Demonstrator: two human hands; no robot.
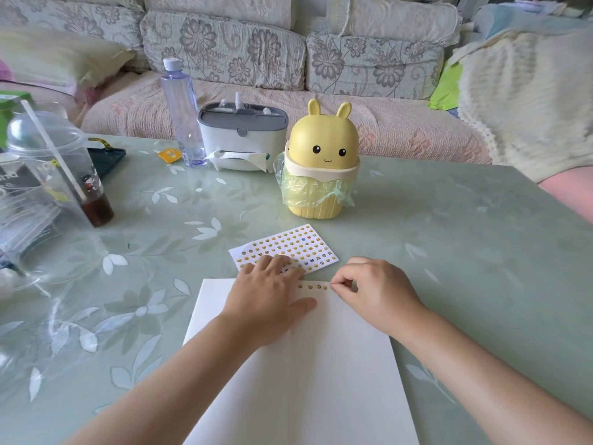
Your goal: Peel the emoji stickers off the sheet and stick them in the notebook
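Nearest the camera lies the open white blank-paged notebook [321, 364], flat on the pale green leaf-patterned glass-topped table [449, 236]. A short row of small yellow emoji stickers [313, 286] sits along the top edge of its page. The left hand [272, 293] lies palm down with its fingers straight and slightly spread. The palm is on the upper part of the page and the fingertips reach onto the near edge of the white sheet of emoji stickers [288, 245], which lies just beyond the notebook, turned at a slant. The right hand [375, 290] is curled, with thumb and forefinger pinched together at the page's top edge, just beside the right end of the stuck row. Whether a sticker sits between the tips is too small to tell. Farther back stands a yellow rabbit-eared desktop bin [322, 165] lined with a thin green bag. Behind and to its left are a white and grey tissue box [242, 136] and a clear plastic water bottle [183, 114]. At far left stands a clear dome-lidded cup [54, 162] with a straw. A floral-covered sofa [224, 49] runs behind the table.
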